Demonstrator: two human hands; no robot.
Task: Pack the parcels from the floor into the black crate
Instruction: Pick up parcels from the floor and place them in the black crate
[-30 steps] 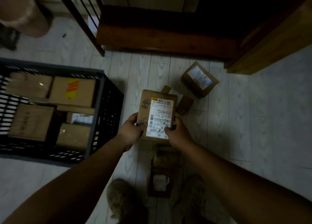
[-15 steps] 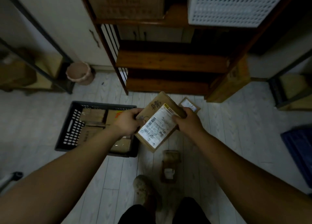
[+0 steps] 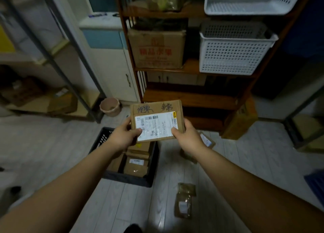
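Parcel (image 3: 156, 122) now held level, label facing up, handwriting along its far edge; half a second ago it sat diagonal, a second ago low near the floor. Left grip (image 3: 122, 138) curls round the left edge, thumb on the label; right grip (image 3: 186, 136) curls round the right edge, thumb on the label corner. The parcel is in the air, seen over the far end of the black crate (image 3: 129, 179), not inside it. The view has lifted, so more shelving shows than before. Surface is a pale plank floor (image 3: 245, 162). Nearest, a flat brown packet (image 3: 184, 204) lies right of the crate. The crate holds several packed parcels (image 3: 136, 166). Another labelled box (image 3: 207, 141) lies on the floor just behind the right wrist. Farther back: pink bucket (image 3: 110, 106), wooden shelf unit (image 3: 189, 99) carrying a printed carton (image 3: 157, 50) and white baskets (image 3: 233, 52), metal rack (image 3: 52, 57) at left.
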